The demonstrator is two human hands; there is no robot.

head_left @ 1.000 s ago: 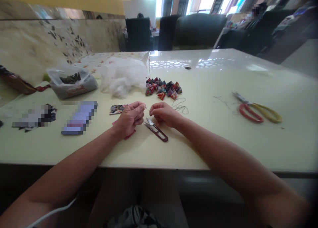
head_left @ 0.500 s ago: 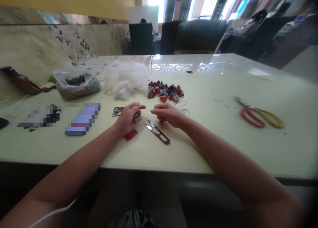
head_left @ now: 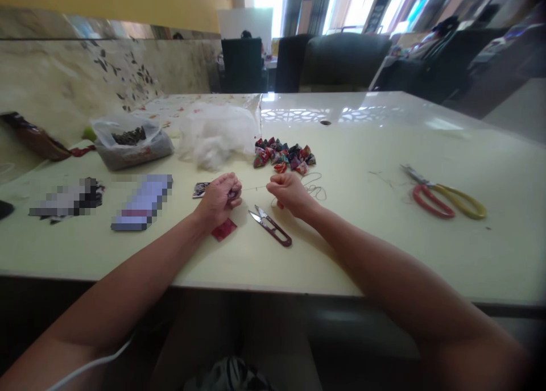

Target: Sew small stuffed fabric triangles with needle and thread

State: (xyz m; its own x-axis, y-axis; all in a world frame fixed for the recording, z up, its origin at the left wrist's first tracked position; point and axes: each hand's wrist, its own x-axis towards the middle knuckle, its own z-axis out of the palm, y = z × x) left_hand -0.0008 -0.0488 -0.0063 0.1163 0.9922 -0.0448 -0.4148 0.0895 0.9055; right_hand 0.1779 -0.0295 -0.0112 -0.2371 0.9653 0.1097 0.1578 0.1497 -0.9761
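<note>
My left hand (head_left: 219, 198) is closed around a small dark patterned fabric piece (head_left: 232, 195), mostly hidden by the fingers. Across the gap to my right hand (head_left: 290, 195) runs a thin thread (head_left: 255, 188). The right fingers are pinched on it; whether a needle is among them cannot be made out. Just below the hands lie thread snips (head_left: 271, 227), blades pointing up and left. A red fabric square (head_left: 224, 230) rests under the left wrist, and a black-and-white patterned piece (head_left: 200, 190) shows behind that hand.
Several stuffed fabric pieces (head_left: 284, 155) are clustered beyond the hands. Left of them stand white stuffing in a plastic bag (head_left: 213, 146) and a bag of dark dried material (head_left: 132, 146). A phone-like blurred object (head_left: 143, 202) lies left; red-and-yellow-handled scissors (head_left: 443, 195) lie right.
My hands have moved apart, the right one going slightly right, and a longer stretch of thread shows between them. The left index finger, stretched out before, is now curled in.
</note>
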